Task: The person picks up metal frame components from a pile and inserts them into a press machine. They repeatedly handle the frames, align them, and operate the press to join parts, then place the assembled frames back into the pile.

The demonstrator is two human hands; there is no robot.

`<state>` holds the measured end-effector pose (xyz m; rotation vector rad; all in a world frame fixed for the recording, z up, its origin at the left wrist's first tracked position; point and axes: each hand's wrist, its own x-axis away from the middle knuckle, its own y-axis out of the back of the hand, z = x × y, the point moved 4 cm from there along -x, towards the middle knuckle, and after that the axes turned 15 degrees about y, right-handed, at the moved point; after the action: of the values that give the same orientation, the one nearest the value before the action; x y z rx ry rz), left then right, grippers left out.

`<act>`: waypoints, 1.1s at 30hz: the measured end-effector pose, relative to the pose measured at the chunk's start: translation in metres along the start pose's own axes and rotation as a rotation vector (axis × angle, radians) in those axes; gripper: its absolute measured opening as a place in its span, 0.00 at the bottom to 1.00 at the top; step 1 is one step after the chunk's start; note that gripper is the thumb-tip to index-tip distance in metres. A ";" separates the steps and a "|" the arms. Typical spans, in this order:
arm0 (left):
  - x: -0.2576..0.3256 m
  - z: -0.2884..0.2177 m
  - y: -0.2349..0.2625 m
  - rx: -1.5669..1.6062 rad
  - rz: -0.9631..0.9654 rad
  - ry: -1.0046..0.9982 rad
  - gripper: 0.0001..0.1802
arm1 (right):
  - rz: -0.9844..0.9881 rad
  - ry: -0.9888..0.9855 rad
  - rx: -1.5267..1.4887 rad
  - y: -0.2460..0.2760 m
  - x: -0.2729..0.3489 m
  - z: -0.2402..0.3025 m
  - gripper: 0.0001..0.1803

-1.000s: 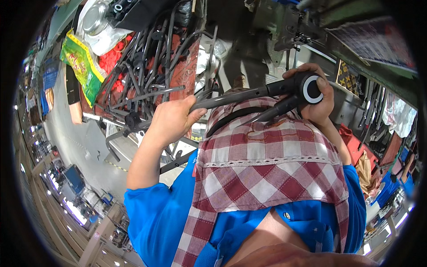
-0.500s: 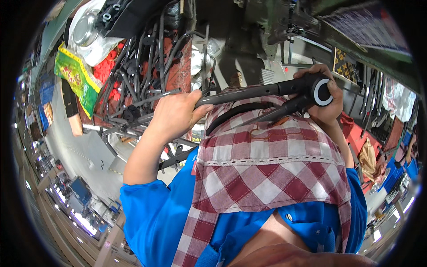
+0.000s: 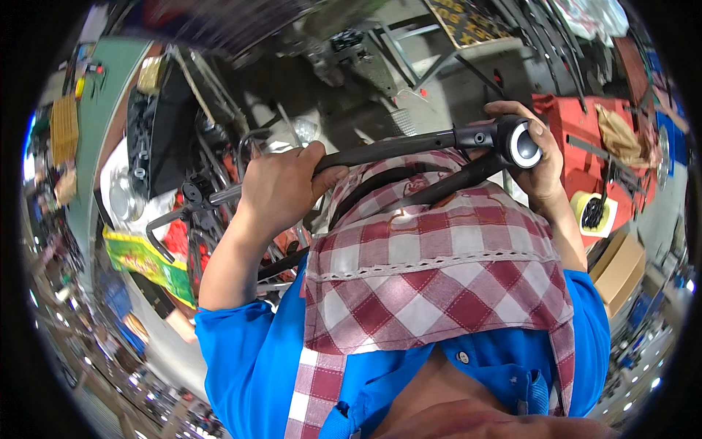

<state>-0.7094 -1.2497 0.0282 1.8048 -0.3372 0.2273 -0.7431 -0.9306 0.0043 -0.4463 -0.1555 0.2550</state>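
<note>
A dark metal tube frame (image 3: 395,148) lies across in front of my apron, held in both hands. My left hand (image 3: 281,183) is wrapped round its upper tube, with more tube and a dark knob (image 3: 193,192) showing beyond the fist. At the other end is a black round hinge joint (image 3: 523,145) with a pale ring on its face. Fingers and thumb of my right hand (image 3: 545,164) close round this joint from its far side. A second tube (image 3: 450,185) runs from the joint back toward my apron. Beside it is a curved black piece (image 3: 365,192).
Dark metal parts are heaped at the left, near a green and yellow bag (image 3: 139,256). A green surface (image 3: 117,66) lies farther left. On the right are a red surface (image 3: 578,121), a pale tub (image 3: 581,201) of small black parts and a cardboard box (image 3: 621,267).
The view has swung right, so the surroundings shift left and the pale tub and box show at the right. Both hands keep their hold on the tube frame.
</note>
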 end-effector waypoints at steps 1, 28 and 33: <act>-0.007 -0.011 0.004 0.011 -0.010 -0.030 0.20 | -0.057 0.033 -0.016 0.006 0.008 0.005 0.35; -0.040 -0.089 0.030 -0.077 0.194 -0.166 0.19 | -0.195 0.323 -0.005 0.037 0.030 0.043 0.32; -0.038 -0.096 0.023 -0.127 0.093 -0.206 0.22 | -0.059 0.263 0.069 0.023 0.022 0.042 0.33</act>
<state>-0.7513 -1.1582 0.0610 1.6915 -0.5699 0.0831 -0.7355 -0.8875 0.0336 -0.4017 0.0967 0.1414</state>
